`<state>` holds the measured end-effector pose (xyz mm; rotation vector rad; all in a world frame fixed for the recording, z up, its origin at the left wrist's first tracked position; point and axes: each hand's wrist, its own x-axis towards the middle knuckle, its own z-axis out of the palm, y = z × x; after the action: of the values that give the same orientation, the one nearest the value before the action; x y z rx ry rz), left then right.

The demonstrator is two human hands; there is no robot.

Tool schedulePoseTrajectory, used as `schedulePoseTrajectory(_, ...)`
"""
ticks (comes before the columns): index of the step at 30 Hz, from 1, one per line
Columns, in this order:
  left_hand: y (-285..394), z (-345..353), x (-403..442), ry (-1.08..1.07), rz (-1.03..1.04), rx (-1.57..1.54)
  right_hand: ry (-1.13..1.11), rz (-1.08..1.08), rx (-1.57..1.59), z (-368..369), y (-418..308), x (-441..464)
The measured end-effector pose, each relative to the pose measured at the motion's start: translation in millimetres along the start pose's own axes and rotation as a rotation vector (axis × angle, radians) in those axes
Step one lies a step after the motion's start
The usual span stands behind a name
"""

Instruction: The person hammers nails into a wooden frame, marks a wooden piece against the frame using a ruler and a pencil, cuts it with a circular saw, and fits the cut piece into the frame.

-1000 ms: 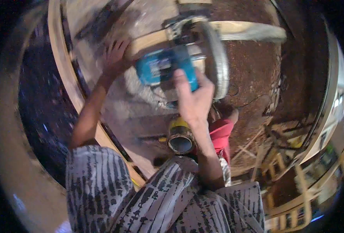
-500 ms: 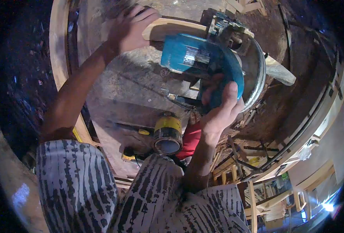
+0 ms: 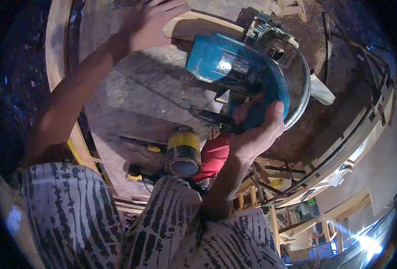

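Note:
My right hand [image 3: 261, 132] is wrapped round the rear handle of a teal circular saw [image 3: 223, 60], with the thumb over the top. The saw's round metal blade guard [image 3: 307, 85] faces right. At the top, my left hand [image 3: 156, 27] grips the end of a pale wooden board [image 3: 203, 27], its fingers reaching over the far edge. The saw lies against this board, covering part of it. Past the guard, a short wooden end [image 3: 322, 91] sticks out. The blade itself cannot be made out.
A worktop [image 3: 118, 98] lies under the saw. Near me stand a yellow-and-black cylinder [image 3: 183, 150] and a red object [image 3: 214, 157]. A dark cord [image 3: 158, 95] runs towards the saw. Long timber [image 3: 57, 40] borders the left; wooden frames [image 3: 297, 224] stand lower right.
The saw and my right hand have shifted slightly right along the board. The wooden end beyond the guard shows shorter and at another angle. My view has shifted too.

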<state>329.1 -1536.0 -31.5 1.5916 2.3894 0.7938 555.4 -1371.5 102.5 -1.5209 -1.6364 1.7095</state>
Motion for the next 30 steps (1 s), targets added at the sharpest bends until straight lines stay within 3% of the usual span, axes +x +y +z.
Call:
schedulePoseTrajectory(9,-1.4,-0.7,-3.6,-0.065,0.009,0.028,-0.049,0.007,0.028,1.8,0.7,1.8)
schedulePoseTrajectory(17,-7.5,4.3,-12.1,-0.23,-0.106,0.02,-0.027,0.02,0.038,3.7,-1.7,4.2)
schedulePoseTrajectory(19,-5.1,2.4,-11.3,-0.219,-0.108,0.016,-0.1,0.021,0.051,-0.1,-1.0,6.8)
schedulePoseTrajectory(30,-2.2,-4.9,-8.4,-0.177,-0.083,-0.013,-0.063,0.01,0.014,11.0,-7.9,11.9)
